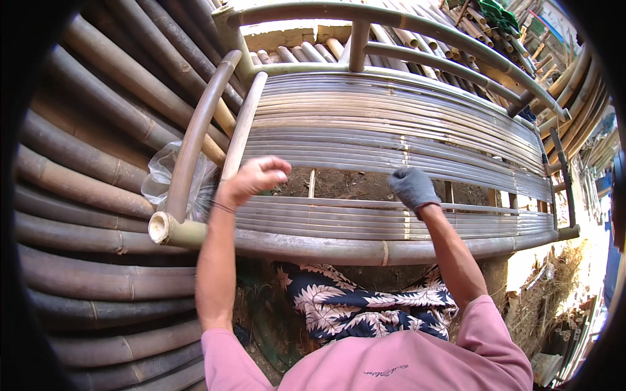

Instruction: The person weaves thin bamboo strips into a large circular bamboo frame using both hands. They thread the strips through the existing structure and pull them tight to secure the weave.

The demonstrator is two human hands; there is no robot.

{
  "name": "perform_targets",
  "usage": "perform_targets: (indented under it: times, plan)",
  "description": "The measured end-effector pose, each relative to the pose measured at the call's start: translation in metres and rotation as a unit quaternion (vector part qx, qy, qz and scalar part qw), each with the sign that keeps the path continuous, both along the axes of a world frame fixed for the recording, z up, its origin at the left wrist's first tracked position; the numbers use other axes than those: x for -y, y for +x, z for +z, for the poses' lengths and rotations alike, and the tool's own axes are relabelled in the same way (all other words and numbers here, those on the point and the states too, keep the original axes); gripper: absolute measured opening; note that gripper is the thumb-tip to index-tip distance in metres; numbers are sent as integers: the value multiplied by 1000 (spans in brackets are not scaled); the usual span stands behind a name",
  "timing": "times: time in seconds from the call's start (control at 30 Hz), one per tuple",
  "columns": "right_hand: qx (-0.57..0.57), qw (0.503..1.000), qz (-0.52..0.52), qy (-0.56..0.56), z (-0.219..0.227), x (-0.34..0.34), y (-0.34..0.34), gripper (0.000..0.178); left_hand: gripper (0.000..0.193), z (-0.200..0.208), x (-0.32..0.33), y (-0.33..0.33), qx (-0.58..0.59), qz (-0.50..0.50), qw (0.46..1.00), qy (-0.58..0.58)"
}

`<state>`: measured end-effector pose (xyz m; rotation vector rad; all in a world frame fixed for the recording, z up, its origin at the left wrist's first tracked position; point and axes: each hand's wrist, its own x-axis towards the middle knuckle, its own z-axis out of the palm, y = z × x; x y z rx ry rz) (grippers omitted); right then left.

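Note:
In front of me stands a bamboo bench point(306, 249) with a seat of narrow, dark and tan bamboo slats point(339, 120). A wide gap runs lengthwise through the seat, with bare ground showing below. My left hand point(253, 180), bare and slightly blurred, is over the seat's left end, near the gap. Its fingers are loosely bent and stand apart from the thumb, with nothing seen between them. My right hand point(415, 189), in a grey glove, is closed into a fist over the gap by the front slats; whatever it may hold is hidden.
Thick bamboo poles point(98, 225) are stacked along the left side. A clear plastic bag point(171, 174) sits behind the bench's left armrest point(199, 133). Across the far side runs the bench's backrest rail point(391, 18), with more cut poles point(313, 52) beyond. Dry fibres point(554, 287) lie at the right.

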<state>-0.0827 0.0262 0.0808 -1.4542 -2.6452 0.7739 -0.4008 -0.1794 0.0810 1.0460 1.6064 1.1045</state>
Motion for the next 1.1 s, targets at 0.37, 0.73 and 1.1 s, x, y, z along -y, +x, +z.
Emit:
perform_targets:
  times: [0.37, 0.73, 1.1]
  plan:
    - [143, 879, 455, -23, -127, 16, -139, 26, 51, -118, -61, 16, -247, -213, 931, -166]
    - [-210, 868, -14, -450, -46, 21, -95, 25, 33, -42, -26, 27, -287, -10, 951, -115]
    - [90, 901, 413, -103, -176, 0, -166, 32, 41, -147, -79, 7, -247, -207, 929, -179]
